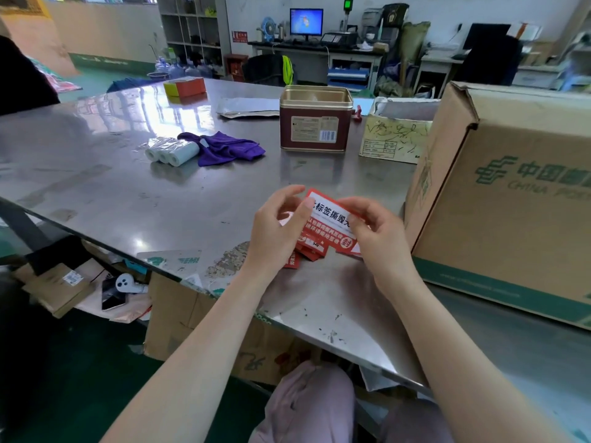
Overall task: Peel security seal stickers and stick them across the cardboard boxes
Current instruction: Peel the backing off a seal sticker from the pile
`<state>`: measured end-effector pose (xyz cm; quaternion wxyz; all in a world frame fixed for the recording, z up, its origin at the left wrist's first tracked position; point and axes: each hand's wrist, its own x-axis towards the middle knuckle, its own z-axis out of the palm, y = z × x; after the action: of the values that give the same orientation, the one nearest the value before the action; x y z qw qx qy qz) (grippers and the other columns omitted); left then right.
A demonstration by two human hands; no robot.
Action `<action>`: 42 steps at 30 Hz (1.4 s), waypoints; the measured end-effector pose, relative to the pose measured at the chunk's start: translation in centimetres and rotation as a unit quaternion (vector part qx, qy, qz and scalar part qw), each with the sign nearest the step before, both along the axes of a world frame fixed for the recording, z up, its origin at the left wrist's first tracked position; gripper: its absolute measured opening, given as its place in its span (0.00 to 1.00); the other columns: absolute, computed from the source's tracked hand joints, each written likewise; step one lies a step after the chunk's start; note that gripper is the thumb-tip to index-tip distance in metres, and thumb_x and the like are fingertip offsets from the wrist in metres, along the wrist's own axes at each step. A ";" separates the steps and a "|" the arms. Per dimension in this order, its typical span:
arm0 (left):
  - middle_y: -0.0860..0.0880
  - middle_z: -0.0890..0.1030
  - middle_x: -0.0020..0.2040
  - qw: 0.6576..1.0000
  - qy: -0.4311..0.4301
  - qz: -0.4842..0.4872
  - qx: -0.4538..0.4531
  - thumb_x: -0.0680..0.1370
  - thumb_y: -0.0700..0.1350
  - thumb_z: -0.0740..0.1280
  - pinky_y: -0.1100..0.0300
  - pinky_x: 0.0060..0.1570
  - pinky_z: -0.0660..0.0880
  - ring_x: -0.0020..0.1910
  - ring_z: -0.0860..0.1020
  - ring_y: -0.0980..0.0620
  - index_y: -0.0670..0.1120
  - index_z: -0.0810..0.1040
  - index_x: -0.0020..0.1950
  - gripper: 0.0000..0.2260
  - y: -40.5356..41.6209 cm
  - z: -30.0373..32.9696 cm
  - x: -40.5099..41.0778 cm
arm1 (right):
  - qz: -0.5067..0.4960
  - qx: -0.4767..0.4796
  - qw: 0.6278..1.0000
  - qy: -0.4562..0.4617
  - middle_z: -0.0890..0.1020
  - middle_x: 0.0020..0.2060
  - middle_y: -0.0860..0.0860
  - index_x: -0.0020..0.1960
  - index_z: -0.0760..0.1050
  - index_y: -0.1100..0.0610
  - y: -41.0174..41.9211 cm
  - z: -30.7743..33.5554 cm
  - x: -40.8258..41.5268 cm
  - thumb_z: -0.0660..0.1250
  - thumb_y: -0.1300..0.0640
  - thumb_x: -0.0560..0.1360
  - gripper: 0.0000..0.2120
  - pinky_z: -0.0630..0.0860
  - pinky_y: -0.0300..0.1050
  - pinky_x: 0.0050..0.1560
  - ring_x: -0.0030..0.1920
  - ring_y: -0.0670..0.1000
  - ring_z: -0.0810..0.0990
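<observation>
Both my hands hold a red and white security seal sticker (pixel 329 219) just above the steel table (pixel 128 193). My left hand (pixel 278 228) pinches its left end, with the thumb on the top edge. My right hand (pixel 374 231) grips its right end. More red stickers (pixel 307 254) lie stacked on the table under my hands. A large brown cardboard box (pixel 505 199) with green print stands upright at the right, close beside my right hand.
A maroon open tin (pixel 315 123) stands mid-table. Beside it are a small scribbled cardboard box (pixel 395 139), a purple cloth (pixel 227 148), wrapped white paper rolls (pixel 172 151) and a grey mailer bag (pixel 249 107). Flat cartons and a phone (pixel 112 295) lie under the table's front edge.
</observation>
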<state>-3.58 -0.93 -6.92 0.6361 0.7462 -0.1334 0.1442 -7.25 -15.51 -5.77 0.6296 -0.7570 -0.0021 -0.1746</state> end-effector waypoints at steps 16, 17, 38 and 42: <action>0.50 0.80 0.30 0.970 0.129 -0.138 -0.155 0.75 0.44 0.65 0.59 0.38 0.74 0.32 0.79 0.54 0.47 0.80 0.28 0.15 1.3 0.9 0.0 | -0.072 -0.041 0.996 -0.037 0.78 0.46 0.46 0.60 0.75 0.54 -0.4 -0.3 0.2 0.59 0.59 0.79 0.11 0.71 0.27 0.36 0.40 0.40 0.75; 0.50 0.81 0.31 0.972 0.128 -0.142 -0.133 0.75 0.44 0.66 0.60 0.38 0.75 0.33 0.79 0.54 0.48 0.81 0.31 0.13 1.2 0.9 -0.2 | -0.077 -0.044 0.995 -0.039 0.78 0.46 0.46 0.60 0.75 0.55 -0.4 -0.3 0.1 0.59 0.59 0.79 0.11 0.71 0.28 0.37 0.41 0.40 0.76; 0.41 0.82 0.40 0.993 0.070 -0.088 -0.031 0.78 0.44 0.64 0.65 0.39 0.75 0.36 0.78 0.55 0.39 0.82 0.43 0.11 0.6 0.9 -1.0 | 0.019 -0.250 0.961 -0.119 0.75 0.54 0.40 0.58 0.77 0.53 0.8 -0.4 -0.7 0.69 0.54 0.73 0.14 0.65 0.31 0.60 0.57 0.39 0.70; 0.47 0.83 0.39 0.991 0.077 -0.108 -0.031 0.78 0.42 0.65 0.62 0.43 0.77 0.39 0.80 0.55 0.43 0.83 0.44 0.08 0.6 1.0 -1.1 | 0.005 -0.252 0.961 -0.117 0.80 0.53 0.46 0.56 0.79 0.55 0.7 -0.6 -0.5 0.69 0.57 0.73 0.12 0.64 0.26 0.57 0.57 0.43 0.74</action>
<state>-4.71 -0.34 -5.95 0.6793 0.7161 -0.1589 0.0211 -7.77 -14.77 -6.36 0.4149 -0.8654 -0.1235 -0.2523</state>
